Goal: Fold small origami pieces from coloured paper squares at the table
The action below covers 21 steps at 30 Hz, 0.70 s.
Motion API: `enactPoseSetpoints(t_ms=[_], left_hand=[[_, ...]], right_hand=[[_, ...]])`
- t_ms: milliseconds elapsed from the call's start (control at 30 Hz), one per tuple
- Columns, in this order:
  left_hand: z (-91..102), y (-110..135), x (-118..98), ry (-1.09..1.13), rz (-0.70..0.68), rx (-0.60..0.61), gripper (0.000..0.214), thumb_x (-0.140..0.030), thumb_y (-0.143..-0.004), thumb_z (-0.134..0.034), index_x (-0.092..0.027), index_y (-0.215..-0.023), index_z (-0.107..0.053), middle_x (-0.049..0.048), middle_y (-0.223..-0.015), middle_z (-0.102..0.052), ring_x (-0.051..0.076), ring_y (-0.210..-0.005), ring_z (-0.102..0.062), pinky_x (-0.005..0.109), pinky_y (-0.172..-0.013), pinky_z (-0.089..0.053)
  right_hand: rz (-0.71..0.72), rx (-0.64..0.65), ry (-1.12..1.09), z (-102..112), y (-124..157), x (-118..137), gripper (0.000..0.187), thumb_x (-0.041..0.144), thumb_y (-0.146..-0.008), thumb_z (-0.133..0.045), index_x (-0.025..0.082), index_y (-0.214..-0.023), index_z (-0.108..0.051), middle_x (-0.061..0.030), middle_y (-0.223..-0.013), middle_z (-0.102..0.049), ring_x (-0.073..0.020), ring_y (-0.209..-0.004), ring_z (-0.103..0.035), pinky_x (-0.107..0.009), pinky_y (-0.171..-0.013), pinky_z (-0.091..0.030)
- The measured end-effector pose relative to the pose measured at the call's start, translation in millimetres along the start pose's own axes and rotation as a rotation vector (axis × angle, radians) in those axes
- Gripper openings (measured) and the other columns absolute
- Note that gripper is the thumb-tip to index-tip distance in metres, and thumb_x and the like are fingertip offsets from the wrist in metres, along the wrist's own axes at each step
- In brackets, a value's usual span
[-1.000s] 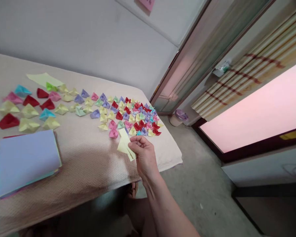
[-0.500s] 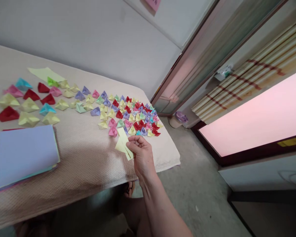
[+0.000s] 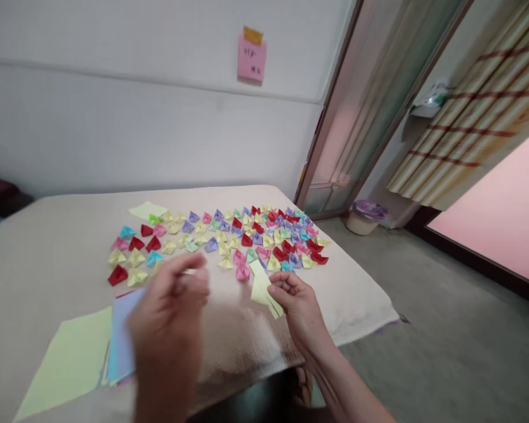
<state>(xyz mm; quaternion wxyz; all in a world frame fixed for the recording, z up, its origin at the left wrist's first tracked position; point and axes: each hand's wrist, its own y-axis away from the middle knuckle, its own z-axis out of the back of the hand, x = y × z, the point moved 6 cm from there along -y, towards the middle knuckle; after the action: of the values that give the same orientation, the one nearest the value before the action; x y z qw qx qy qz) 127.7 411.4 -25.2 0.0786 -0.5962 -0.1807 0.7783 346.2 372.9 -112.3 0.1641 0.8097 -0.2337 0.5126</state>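
My right hand [image 3: 297, 299] pinches pale yellow paper pieces [image 3: 261, 288] between thumb and fingers, over the front of the table. They look folded or cut, with strip-like ends fanning below. My left hand [image 3: 170, 317] is in the air at the left, above a stack of coloured paper [image 3: 123, 338] with a lilac sheet on top; motion blurs its bent fingers. Beyond both hands, many small folded paper boats [image 3: 247, 239] in red, yellow, pink, lilac, green and blue spread over the cloth. A pink boat [image 3: 243, 272] is closest to the held paper.
Pale green sheets [image 3: 68, 358] lie left of the stack, and another yellowish sheet [image 3: 147, 210] is at the back. A beige cloth covers the table [image 3: 62, 252]. Behind it rises a white wall [image 3: 158, 129] with a pink note [image 3: 252, 59]. A lidded bin [image 3: 365, 217] stands on the floor.
My left hand has come into view at the left, moving. The view has turned left and up, showing more wall and table. My right hand still holds the yellow paper.
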Motion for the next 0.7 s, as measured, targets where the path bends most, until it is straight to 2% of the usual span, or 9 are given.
enactPoseSetpoints(t_ms=[67,100,133,167,233,333,433,600,700], left_hand=[[-43.9,-4.2,12.4,0.048,0.118,0.205,0.027,-0.041,-0.079,-0.062,-0.019,-0.093,-0.067,0.0006,-0.077,-0.065,0.016,-0.067,-0.059,0.027,-0.063,-0.048],[-65.8,0.7,23.2,0.093,0.193,0.339,0.029,-0.043,-0.077,-0.064,-0.018,-0.09,-0.066,0.0007,-0.074,-0.065,0.015,-0.064,-0.058,0.025,-0.059,-0.046],[-81.4,6.9,34.1,0.137,0.248,0.405,0.028,-0.043,-0.075,-0.064,-0.017,-0.086,-0.065,0.0004,-0.07,-0.063,0.015,-0.063,-0.057,0.025,-0.058,-0.045],[-94.3,14.2,43.5,0.181,0.281,0.473,0.026,-0.041,-0.075,-0.065,-0.016,-0.082,-0.064,-0.0003,-0.068,-0.062,0.015,-0.062,-0.055,0.024,-0.058,-0.044],[-107.9,26.2,56.5,0.24,0.308,0.54,0.024,-0.039,-0.075,-0.064,-0.016,-0.07,-0.06,-0.0035,-0.058,-0.052,0.012,-0.055,-0.048,0.022,-0.053,-0.039],[-106.7,31.7,59.2,0.253,0.303,0.506,0.028,-0.038,-0.077,-0.061,-0.017,-0.06,-0.055,-0.006,-0.05,-0.043,0.01,-0.049,-0.039,0.021,-0.048,-0.032],[-99.8,29.3,50.7,0.203,0.233,0.456,0.028,-0.036,-0.077,-0.063,-0.017,-0.058,-0.056,-0.0058,-0.05,-0.042,0.01,-0.05,-0.038,0.021,-0.049,-0.031],[-97.4,32.2,47.2,0.024,0.045,0.477,0.024,-0.036,-0.084,-0.058,-0.018,-0.068,-0.06,-0.0043,-0.056,-0.049,0.011,-0.053,-0.043,0.021,-0.051,-0.032],[-96.2,34.6,45.2,-0.113,-0.111,0.477,0.024,-0.032,-0.088,-0.053,-0.018,-0.069,-0.059,-0.0031,-0.059,-0.052,0.012,-0.055,-0.047,0.022,-0.054,-0.033]], right_hand=[[0.013,0.015,0.002,0.7,-1.1,-0.1,0.014,0.014,-0.063,-0.076,0.017,-0.074,-0.067,0.0046,-0.061,-0.06,-0.0087,-0.056,-0.05,-0.02,-0.056,-0.036],[0.019,0.022,0.017,1.3,-1.6,-0.3,0.015,0.015,-0.064,-0.076,0.017,-0.075,-0.067,0.0046,-0.062,-0.06,-0.0087,-0.057,-0.05,-0.02,-0.056,-0.036],[0.026,0.027,0.033,1.9,-2.0,-0.4,0.015,0.016,-0.065,-0.077,0.018,-0.076,-0.067,0.0046,-0.062,-0.059,-0.0088,-0.058,-0.049,-0.02,-0.056,-0.036],[0.033,0.033,0.052,2.3,-2.2,-0.5,0.015,0.017,-0.066,-0.076,0.018,-0.077,-0.067,0.0046,-0.063,-0.059,-0.0088,-0.058,-0.049,-0.02,-0.056,-0.035],[0.036,0.05,0.087,2.0,-1.9,-0.6,0.015,0.018,-0.067,-0.076,0.018,-0.077,-0.066,0.0048,-0.062,-0.057,-0.0089,-0.059,-0.047,-0.02,-0.056,-0.035],[0.016,0.078,0.112,-1.0,-0.2,0.3,0.014,0.02,-0.068,-0.075,0.018,-0.076,-0.064,0.0057,-0.06,-0.054,-0.0091,-0.055,-0.045,-0.021,-0.053,-0.034],[0.026,0.115,0.136,-4.7,1.3,5.3,0.012,0.022,-0.069,-0.073,0.019,-0.072,-0.062,0.0046,-0.06,-0.053,-0.0109,-0.054,-0.044,-0.023,-0.051,-0.036],[0.183,0.099,0.277,-3.7,1.2,20.5,0.008,0.02,-0.069,-0.071,0.019,-0.068,-0.063,-0.0011,-0.077,-0.059,-0.015,-0.067,-0.049,-0.027,-0.063,-0.041],[0.18,0.076,0.316,-0.8,0.5,21.9,0.01,0.02,-0.068,-0.073,0.019,-0.07,-0.063,0.0005,-0.073,-0.055,-0.0142,-0.063,-0.046,-0.027,-0.059,-0.037]])
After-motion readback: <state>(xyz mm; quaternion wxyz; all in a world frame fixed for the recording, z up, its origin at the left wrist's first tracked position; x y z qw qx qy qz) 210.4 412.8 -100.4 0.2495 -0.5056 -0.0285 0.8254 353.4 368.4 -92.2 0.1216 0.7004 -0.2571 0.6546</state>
